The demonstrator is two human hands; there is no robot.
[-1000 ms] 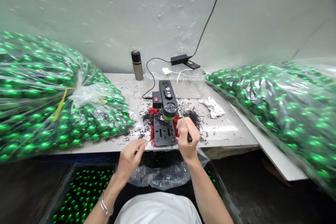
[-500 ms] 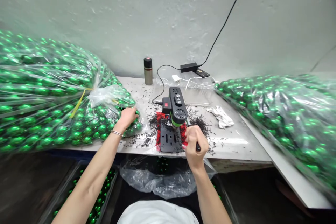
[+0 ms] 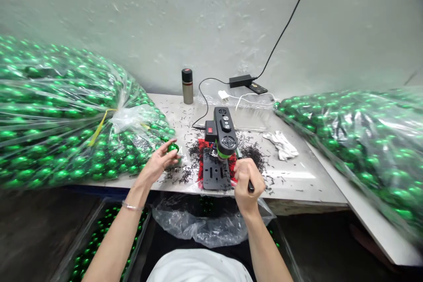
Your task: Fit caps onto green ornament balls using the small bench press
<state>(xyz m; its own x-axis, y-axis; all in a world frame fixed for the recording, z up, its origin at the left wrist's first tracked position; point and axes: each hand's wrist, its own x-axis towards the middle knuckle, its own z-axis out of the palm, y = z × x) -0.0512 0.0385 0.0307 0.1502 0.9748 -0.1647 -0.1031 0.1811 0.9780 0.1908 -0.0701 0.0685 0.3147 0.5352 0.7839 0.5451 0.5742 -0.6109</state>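
Observation:
Between the thumb and fingers of my left hand (image 3: 161, 159) is a shiny green ball (image 3: 172, 148), beside the front of a big clear bag of green balls (image 3: 109, 150). My right hand (image 3: 248, 180) is wrapped round the black-gripped lever handle (image 3: 251, 187) of a small black bench drill press (image 3: 225, 132). Its slotted base plate (image 3: 216, 175) stands on red cloth (image 3: 200, 163), with no ball visible on it. The drill's head hides what lies directly under it.
Black shavings (image 3: 253, 158) litter the white table (image 3: 297, 180). Behind the press are a thermos (image 3: 187, 87), a clear tray (image 3: 254, 120) and a power adapter (image 3: 240, 81). White gloves (image 3: 282, 144) lie right, near another bag of balls (image 3: 357, 141). Below hangs a plastic bag (image 3: 205, 229); a ball-filled crate (image 3: 95, 242) stands lower left.
My left hand has turned and drawn slightly back from the bag's front, and the green ball now shows in its fingers. My right hand stays on the handle. The view has shifted slightly.

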